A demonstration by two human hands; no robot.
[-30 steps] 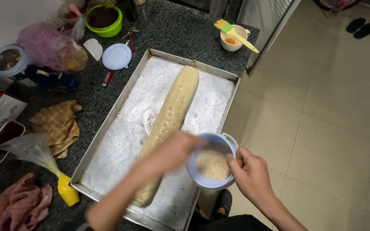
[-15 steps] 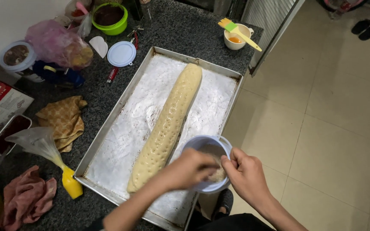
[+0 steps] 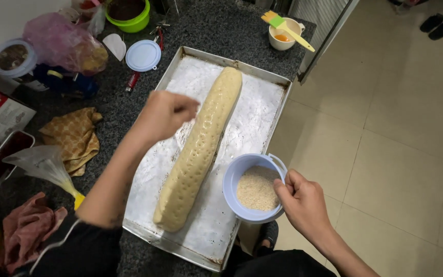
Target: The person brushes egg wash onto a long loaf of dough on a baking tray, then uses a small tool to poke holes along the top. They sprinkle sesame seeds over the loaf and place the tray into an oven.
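Note:
A long pale dough log (image 3: 201, 146), dotted with small holes, lies lengthwise on a floured metal baking tray (image 3: 255, 110). My left hand (image 3: 165, 114) hovers over the tray beside the log's upper half, fingertips pinched together as if on a pinch of seeds; what is in them is too small to see. My right hand (image 3: 303, 205) grips the rim of a light blue plastic tub (image 3: 252, 187) of pale sesame-like seeds at the tray's near right corner.
Dark granite counter (image 3: 216, 25). A white cup with a yellow-green pastry brush (image 3: 285, 28) stands behind the tray. To the left: blue lid (image 3: 143, 55), green bowl (image 3: 128, 11), pink bag (image 3: 62, 43), yellow cloth (image 3: 73, 137), piping bag (image 3: 44, 166), pink cloth (image 3: 24, 228). Tiled floor on the right.
My left hand has come out of the blue tub and moved up and left, over the dough log. The tub and my right hand stay about where they were.

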